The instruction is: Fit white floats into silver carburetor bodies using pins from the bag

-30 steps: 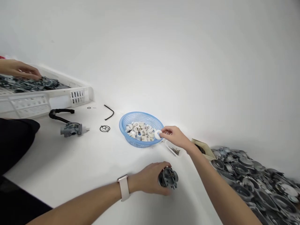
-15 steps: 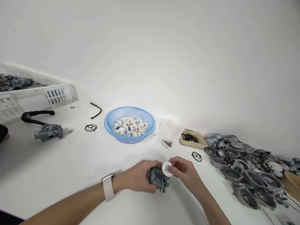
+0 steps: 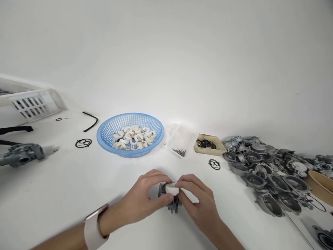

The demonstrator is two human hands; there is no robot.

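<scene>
A grey metal carburetor body (image 3: 172, 207) stands below my hands at the front middle of the table. A white carburetor float (image 3: 172, 189) lies on top of it. The thumb and fingers of my left hand (image 3: 140, 198) close on the float's left side. From the right, my right hand (image 3: 199, 198) pinches the float's other edge with its fingertips. My fingers and the float cover much of the carburetor's top, so how the float sits there is hidden.
Behind my hands is a blue basket (image 3: 104, 143) of white floats. A bag of small pins (image 3: 179, 152), a beige tray (image 3: 205, 150) of black rings and a heap of metal bowls (image 3: 270, 180) lie to the right. Another carburetor (image 3: 23, 154) lies left.
My left hand has shifted its hold from the carburetor body to the float. The float has turned from facing me to lying across the body. The view has swung right.
</scene>
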